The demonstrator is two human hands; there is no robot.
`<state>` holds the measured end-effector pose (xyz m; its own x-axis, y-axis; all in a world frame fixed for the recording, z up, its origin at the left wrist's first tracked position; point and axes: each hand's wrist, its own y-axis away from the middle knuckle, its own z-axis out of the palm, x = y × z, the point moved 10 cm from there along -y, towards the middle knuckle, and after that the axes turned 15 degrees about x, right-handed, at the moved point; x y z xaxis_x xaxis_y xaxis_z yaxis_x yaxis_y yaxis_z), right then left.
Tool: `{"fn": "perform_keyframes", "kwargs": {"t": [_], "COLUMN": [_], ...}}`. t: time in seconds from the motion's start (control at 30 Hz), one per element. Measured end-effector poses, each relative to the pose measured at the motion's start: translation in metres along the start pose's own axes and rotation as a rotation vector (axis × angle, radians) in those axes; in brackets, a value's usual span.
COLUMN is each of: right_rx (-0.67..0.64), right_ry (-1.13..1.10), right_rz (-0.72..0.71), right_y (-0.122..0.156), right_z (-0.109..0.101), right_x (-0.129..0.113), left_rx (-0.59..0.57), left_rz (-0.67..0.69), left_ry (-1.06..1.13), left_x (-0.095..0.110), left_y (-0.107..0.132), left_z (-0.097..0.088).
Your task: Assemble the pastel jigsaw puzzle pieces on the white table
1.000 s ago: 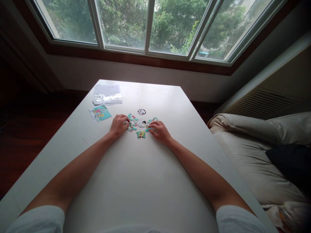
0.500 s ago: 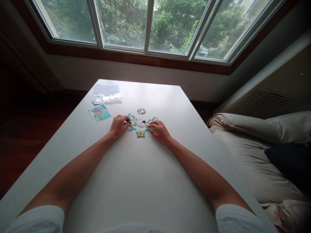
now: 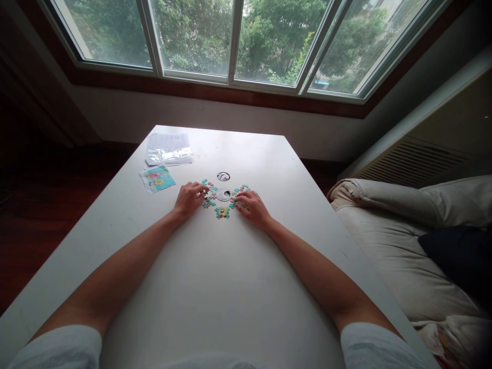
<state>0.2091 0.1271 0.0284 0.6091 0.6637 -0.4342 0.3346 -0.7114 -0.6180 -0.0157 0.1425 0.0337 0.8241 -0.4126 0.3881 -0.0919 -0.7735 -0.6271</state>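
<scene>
In the head view, a pale disc is lying between puzzle pieces, a picture card resting left. The left hand is curling over some, its fingers' grip impossible to tell; the right hand is resting, fingers apart. An assembled section is sitting nearer, the tabletop spreading between the forearms, far edge facing the window.

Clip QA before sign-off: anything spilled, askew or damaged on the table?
No spill or damage that I can see. Slightly askew: the card, lying at an angle to the bag just beyond it. Loose puzzle pieces lie scattered near the left hand and right hand, ordinary for a jigsaw.
</scene>
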Motion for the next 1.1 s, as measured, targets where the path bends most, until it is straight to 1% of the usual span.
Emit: {"fn": "perform_keyframes", "kwargs": {"t": [0.6,0.77,0.9,1.1], "right_rx": [-0.007,0.015,0.044,0.056], "right_ry": [0.007,0.004,0.017,0.014], "right_rz": [0.000,-0.007,-0.022,-0.033], "right_y": [0.001,0.000,-0.001,-0.002], "right_z": [0.003,0.000,-0.004,-0.006], "right_x": [0.002,-0.002,-0.007,-0.015], "left_rx": [-0.005,0.039,0.026,0.005], "left_rz": [-0.006,-0.051,-0.097,-0.152], "left_ry": [0.044,0.184,0.318,0.431], "left_x": [0.006,0.016,0.025,0.031], "left_y": [-0.002,-0.003,-0.001,0.002], "left_z": [-0.003,-0.009,-0.006,-0.002]}}
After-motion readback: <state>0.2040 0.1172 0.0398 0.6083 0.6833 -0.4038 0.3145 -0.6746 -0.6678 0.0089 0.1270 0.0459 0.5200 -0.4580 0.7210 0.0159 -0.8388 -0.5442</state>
